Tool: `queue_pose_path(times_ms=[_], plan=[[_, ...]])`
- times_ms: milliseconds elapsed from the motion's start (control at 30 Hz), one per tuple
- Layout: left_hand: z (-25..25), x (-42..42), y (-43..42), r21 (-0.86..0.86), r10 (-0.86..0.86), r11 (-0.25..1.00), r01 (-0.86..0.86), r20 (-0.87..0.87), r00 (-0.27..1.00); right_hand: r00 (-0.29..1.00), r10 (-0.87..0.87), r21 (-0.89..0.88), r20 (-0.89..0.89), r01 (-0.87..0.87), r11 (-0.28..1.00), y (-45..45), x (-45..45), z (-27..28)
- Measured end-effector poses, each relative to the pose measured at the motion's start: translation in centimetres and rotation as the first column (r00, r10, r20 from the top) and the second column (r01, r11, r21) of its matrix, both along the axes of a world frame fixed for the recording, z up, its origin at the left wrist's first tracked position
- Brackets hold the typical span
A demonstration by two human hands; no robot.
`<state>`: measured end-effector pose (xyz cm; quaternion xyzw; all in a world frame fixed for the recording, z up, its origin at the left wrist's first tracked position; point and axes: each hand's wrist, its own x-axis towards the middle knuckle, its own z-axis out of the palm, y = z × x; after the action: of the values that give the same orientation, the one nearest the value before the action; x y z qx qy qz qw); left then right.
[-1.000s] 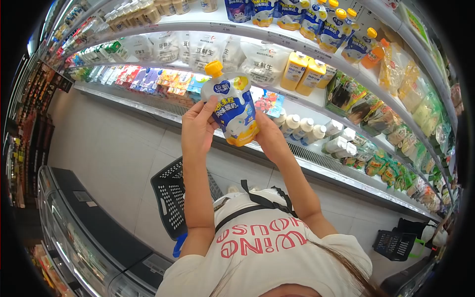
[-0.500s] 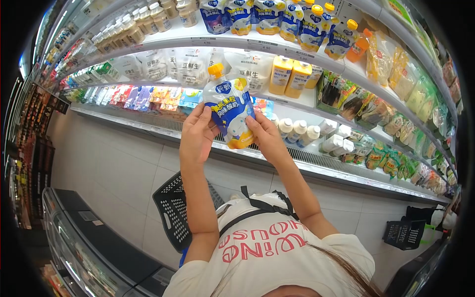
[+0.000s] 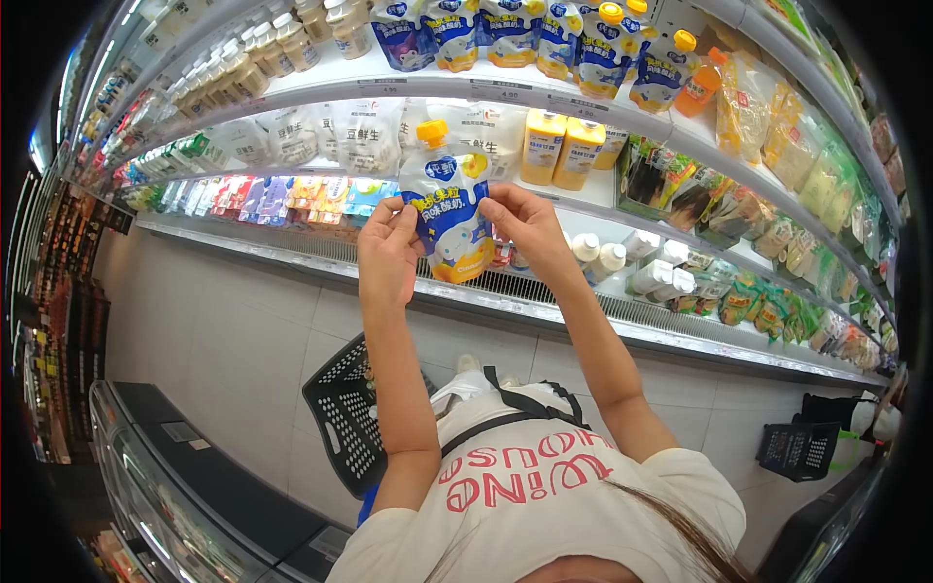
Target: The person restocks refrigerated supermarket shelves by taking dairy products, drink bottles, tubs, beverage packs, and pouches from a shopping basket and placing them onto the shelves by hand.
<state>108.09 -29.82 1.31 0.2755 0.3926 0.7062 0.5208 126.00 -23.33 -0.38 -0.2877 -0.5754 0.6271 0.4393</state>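
A yogurt pouch (image 3: 449, 216) with a yellow cap, blue print and an orange bottom edge is held upright in front of me, its printed face toward me. My left hand (image 3: 391, 243) grips its left side, thumb at the front. On the opposite edge, my right hand (image 3: 525, 225) pinches the pouch between thumb and fingers. Similar blue yogurt pouches (image 3: 510, 34) stand in a row on the shelf above. Behind the held pouch are white bags (image 3: 369, 136) and yellow cartons (image 3: 564, 148) on the middle shelf.
A black shopping basket (image 3: 345, 413) hangs by my left arm. The refrigerated shelf (image 3: 622, 325) curves across ahead, with white bottles (image 3: 607, 262) low down. Another black basket (image 3: 797, 450) is at the right. A dark-topped freezer case (image 3: 199, 476) stands at lower left.
The pouch has turned more upright and square to me. My right hand has moved up along its edge, and the view has shifted slightly.
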Motion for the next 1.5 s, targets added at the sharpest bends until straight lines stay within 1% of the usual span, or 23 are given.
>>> queue_pose_path(times_ms=[33,67,100,167,200,300,333,367,400,433,500,567,700,833,933,1033,1133,1233,1333,1433,1500], plan=[[0.0,0.0,0.6,-0.005,0.005,1.000,-0.005,-0.008,1.000,0.999,0.032,-0.085,0.015,-0.031,0.996,0.8,0.1,-0.1],[0.1,-0.1,1.0,-0.009,-0.006,1.000,0.006,-0.009,1.000,1.000,0.014,-0.097,0.011,-0.013,0.995,1.3,0.0,-0.2],[-0.1,-0.2,1.8,0.022,-0.010,1.000,0.011,-0.047,0.999,1.000,-0.003,-0.112,0.005,0.004,0.994,1.8,-0.3,-0.2],[-0.9,-0.7,3.5,0.072,-0.021,0.997,0.030,-0.127,0.992,0.995,-0.093,-0.051,0.032,0.095,0.994,2.3,-0.6,0.1],[-0.9,-0.8,4.6,0.060,0.014,0.998,-0.003,-0.191,0.982,0.989,-0.141,-0.015,0.044,0.141,0.990,2.9,-0.7,0.5],[0.7,-1.1,9.0,0.052,0.060,0.998,-0.041,-0.462,0.885,0.943,-0.334,0.179,0.000,0.328,0.927,6.2,-1.0,1.7],[1.6,-1.1,10.9,0.113,0.093,0.993,-0.040,-0.506,0.857,0.926,-0.376,0.242,-0.016,0.368,0.898,7.4,-1.0,2.8],[2.5,-1.0,12.8,0.149,0.078,0.989,-0.011,-0.452,0.889,0.896,-0.443,0.271,-0.036,0.435,0.859,9.5,-1.1,2.8],[3.6,-1.0,14.8,0.206,0.057,0.978,0.028,-0.394,0.917,0.892,-0.443,0.309,-0.093,0.449,0.839,10.7,-1.1,4.1],[4.1,-0.9,17.2,0.242,0.071,0.970,0.026,-0.381,0.922,0.872,-0.481,0.378,-0.088,0.476,0.794,12.1,-1.0,5.2],[4.8,-1.3,21.6,0.270,0.045,0.960,0.068,-0.390,0.920,0.830,-0.558,0.464,0.019,0.487,0.740,14.9,-0.4,6.9],[5.3,-1.3,24.9,0.285,0.028,0.953,0.104,-0.423,0.906,0.815,-0.579,0.486,0.016,0.500,0.717,18.2,-0.2,7.0],[5.7,-0.8,27.8,0.287,0.059,0.954,0.084,-0.455,0.889,0.772,-0.634,0.470,0.040,0.546,0.694,20.6,-0.1,7.4],[6.0,-0.6,29.1,0.273,0.064,0.959,0.079,-0.478,0.876,0.774,-0.632,0.514,0.036,0.528,0.676,22.3,0.1,6.9],[5.4,-0.7,30.7,0.249,0.095,0.968,0.043,-0.517,0.851,0.758,-0.647,0.476,0.081,0.540,0.694,23.0,-0.3,6.4],[4.7,-0.9,31.3,0.242,0.110,0.970,0.040,-0.576,0.810,0.747,-0.654,0.475,0.122,0.535,0.699,23.5,-0.4,5.9],[4.6,-0.8,31.1,0.207,0.102,0.978,0.030,-0.594,0.798,0.760,-0.638,0.501,0.123,0.507,0.701,23.6,-0.3,5.5],[4.5,-1.2,31.2,0.220,0.074,0.973,0.069,-0.582,0.810,0.746,-0.649,0.480,0.150,0.519,0.707,23.8,-0.2,5.2],[5.3,-2.9,29.8,0.252,0.035,0.962,0.105,-0.496,0.868,0.722,-0.651,0.505,0.235,0.481,0.717,24.1,0.2,5.1],[6.2,-5.9,26.7,0.266,0.135,0.964,-0.018,-0.430,0.893,0.689,-0.657,0.544,0.307,0.439,0.715,23.0,0.6,5.8],[5.6,-7.4,25.5,0.262,0.273,0.952,-0.159,-0.493,0.826,0.660,-0.707,0.588,0.253,0.475,0.654,22.3,0.7,4.9]])
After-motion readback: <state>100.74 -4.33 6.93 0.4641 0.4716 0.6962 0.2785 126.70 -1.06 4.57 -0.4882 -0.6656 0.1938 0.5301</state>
